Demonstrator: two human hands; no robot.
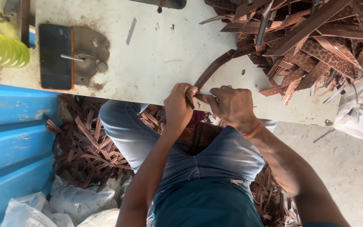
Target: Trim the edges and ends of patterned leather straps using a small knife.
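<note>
Head view, left hand (179,105): closed in a pinch on the near end of a brown strap (215,67), right at the table's front edge; judged a steadying grip, pinning the end so it does not slide.
Head view, right hand (232,105): fingers curled shut around a thin metal tool (206,93); only a short bright tip shows, pointing at the pinched strap end. What kind of tool it is cannot be told. An orange thread band sits on this wrist.
Strap, position: curves from the two hands up and right across the table (164,54) into the heap of strips (311,46); its far end is hidden there.
Strap, material: flat, narrow, dark brown, looks like leather or a leather-like sheet; limp enough to bend in a smooth arc.
Heap of strips: coppery brown, some plain, some with an embossed dotted pattern; crisscrossed loosely at the far right, within the right hand's reach.
Table: pale, scuffed, stained grey surface.
Black slab (55,56): dark rectangular block with an orange edge, far left, well apart from the hands; a metal pin lies across it.
Cut strips on the floor (89,147): short brown pieces piled beside and under the person's knees, probably dropped offcuts.
Blue panel (13,143): ribbed, at the left.
Plastic bags (358,113): clear, crumpled, right of the table.
</note>
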